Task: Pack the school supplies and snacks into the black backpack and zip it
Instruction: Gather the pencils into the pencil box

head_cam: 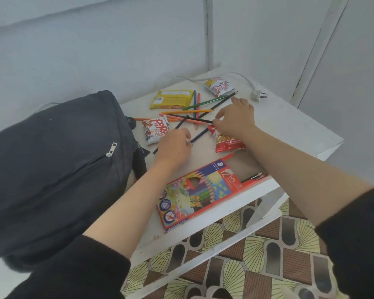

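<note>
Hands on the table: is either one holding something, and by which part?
The left hand grips a dark pencil near its middle; the right hand pinches a second pencil by one end.

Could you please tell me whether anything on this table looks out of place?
Yes: the coloured pencils lie scattered and crossed among the snack packets instead of in their pencil box, which lies open near the front edge of the table. A white power plug lies at the far corner.
</note>
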### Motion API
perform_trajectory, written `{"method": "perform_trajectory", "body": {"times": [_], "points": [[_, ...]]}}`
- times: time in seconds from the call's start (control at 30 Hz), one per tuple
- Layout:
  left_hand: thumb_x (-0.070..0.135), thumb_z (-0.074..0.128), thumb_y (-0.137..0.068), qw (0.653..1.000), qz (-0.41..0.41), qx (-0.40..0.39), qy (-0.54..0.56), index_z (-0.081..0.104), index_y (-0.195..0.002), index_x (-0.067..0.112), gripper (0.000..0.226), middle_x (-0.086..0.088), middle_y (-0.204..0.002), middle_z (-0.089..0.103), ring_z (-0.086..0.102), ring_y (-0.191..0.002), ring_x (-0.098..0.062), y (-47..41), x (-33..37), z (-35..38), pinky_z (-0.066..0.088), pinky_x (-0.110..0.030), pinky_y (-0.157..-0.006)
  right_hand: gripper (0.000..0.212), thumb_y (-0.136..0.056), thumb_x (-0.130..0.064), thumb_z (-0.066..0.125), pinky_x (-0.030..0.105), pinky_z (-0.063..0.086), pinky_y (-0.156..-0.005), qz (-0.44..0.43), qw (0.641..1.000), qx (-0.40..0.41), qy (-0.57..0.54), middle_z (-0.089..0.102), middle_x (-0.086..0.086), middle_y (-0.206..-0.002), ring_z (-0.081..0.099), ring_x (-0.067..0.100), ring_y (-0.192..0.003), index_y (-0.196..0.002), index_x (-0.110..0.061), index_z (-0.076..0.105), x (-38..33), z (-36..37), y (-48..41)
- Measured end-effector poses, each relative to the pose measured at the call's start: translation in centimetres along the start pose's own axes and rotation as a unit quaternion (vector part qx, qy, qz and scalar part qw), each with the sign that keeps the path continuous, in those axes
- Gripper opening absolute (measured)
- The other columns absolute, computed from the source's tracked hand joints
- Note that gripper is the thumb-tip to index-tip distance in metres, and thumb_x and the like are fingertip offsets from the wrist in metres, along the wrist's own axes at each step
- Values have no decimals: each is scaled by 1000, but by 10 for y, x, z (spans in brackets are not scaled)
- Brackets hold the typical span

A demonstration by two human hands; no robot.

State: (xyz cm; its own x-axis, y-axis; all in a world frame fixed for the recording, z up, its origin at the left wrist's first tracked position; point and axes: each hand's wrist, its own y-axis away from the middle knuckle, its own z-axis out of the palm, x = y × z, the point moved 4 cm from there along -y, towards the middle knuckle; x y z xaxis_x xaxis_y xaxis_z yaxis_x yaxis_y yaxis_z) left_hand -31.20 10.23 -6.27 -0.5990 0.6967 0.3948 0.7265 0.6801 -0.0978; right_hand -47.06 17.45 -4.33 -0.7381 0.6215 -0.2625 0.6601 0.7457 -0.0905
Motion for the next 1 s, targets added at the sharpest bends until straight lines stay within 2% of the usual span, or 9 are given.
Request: {"method": "perform_trajectory", "body": {"times": [0.13,0.27,0.4,0.57,0.63,0.73,0.83,0.93,1.0], "points": [[9,50,-91,1000,-1,-3,-4,65,-104,6,21,-11,-106,63,58,-96,-25,2,-1,1,40,-27,-73,29,-85,-29,58,39,28,-103,15,1000,-3,-5,42,13,-139,34,30,-129,-108,-15,69,-5,8,-9],[8,50,-91,1000,-18,8,23,65,-104,7,20,-10,-106,64,58,-97,-24,3,-3,-6,44,-28,-75,14,-82,-23,60,32,41,-92,-8,983,67,-170,60,6,-111,50,22,-108,-87,-13,70,-2,0,-11],[8,51,-91,998,-22,28,51,66,-104,9,20,-7,-106,64,57,-98,-20,-1,-4,-17,42,-26,-77,5,-85,-17,62,12,42,-72,3,899,136,-416,60,-7,-88,54,3,-79,-86,-13,65,5,-27,2],[7,51,-91,992,3,77,103,64,-100,13,17,6,-87,57,48,-74,-4,-4,5,-36,33,-15,-66,10,-85,-14,56,26,51,-65,40,808,220,-545,70,7,-82,68,19,-71,-79,-22,56,27,-62,30],[6,52,-90,986,22,111,125,63,-100,12,16,7,-87,56,48,-74,-4,-5,12,-42,32,-11,-62,12,-89,-10,53,25,51,-61,47,764,258,-589,69,8,-76,66,17,-64,-80,-19,54,37,-76,46],[4,53,-89,975,50,147,160,61,-98,12,15,4,-92,57,49,-75,-3,-3,27,-46,34,-1,-63,14,-90,-8,49,26,54,-68,97,702,287,-645,68,4,-79,65,15,-65,-80,-15,53,53,-90,70],[4,54,-89,961,63,161,216,57,-95,16,14,7,-89,55,50,-74,2,2,47,-47,37,-2,-66,14,-92,-8,46,26,53,-69,131,696,279,-649,70,7,-85,67,14,-63,-81,-16,50,67,-93,93],[5,55,-89,941,54,160,293,52,-91,21,17,14,-84,54,55,-79,-1,9,66,-43,44,-13,-72,12,-92,-10,46,29,54,-71,153,724,282,-610,69,2,-78,66,14,-61,-83,-17,50,79,-83,111],[5,55,-90,935,51,153,316,52,-91,21,16,17,-83,53,52,-78,5,16,77,-38,41,-7,-70,11,-92,-13,48,32,54,-74,166,748,278,-580,69,-1,-75,66,13,-63,-84,-19,51,86,-72,120]]}}
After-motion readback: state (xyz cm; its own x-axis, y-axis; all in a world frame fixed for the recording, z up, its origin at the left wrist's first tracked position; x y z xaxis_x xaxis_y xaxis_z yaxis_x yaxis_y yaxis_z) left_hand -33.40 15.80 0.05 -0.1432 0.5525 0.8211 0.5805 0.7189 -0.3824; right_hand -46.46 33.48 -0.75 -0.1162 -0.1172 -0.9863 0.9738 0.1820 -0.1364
